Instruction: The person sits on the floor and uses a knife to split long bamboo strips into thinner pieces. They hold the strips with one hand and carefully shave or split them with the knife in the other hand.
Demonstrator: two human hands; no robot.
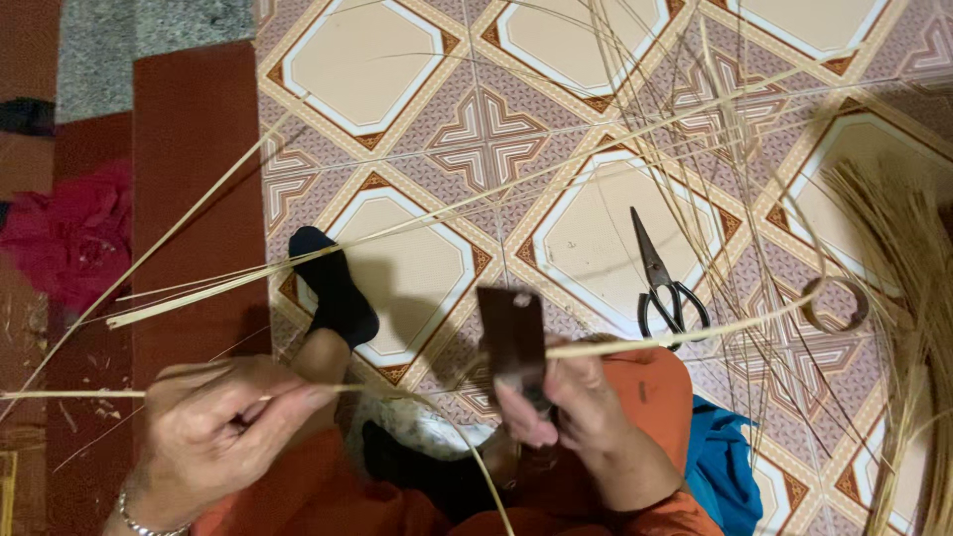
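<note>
Patterned floor tiles are filling most of the view, with a dark red mat running along their left edge and a crumpled pink cloth lying further left still. Low on the left, the left hand is curling its fingers together, pinching a thin pale strip that is stretching out toward the left border. A foot in a black sock is resting on a cream tile just above that hand, and a long bundle of pale strips is slanting across the floor behind it. At centre, the right hand is gripping a dark flat blade upright, fingers closed around its lower end, while a wider strip is running from the blade out to the right. Black scissors are lying on open tile just beyond, a roll of tape near them. Loose reeds are crowding the right edge.
</note>
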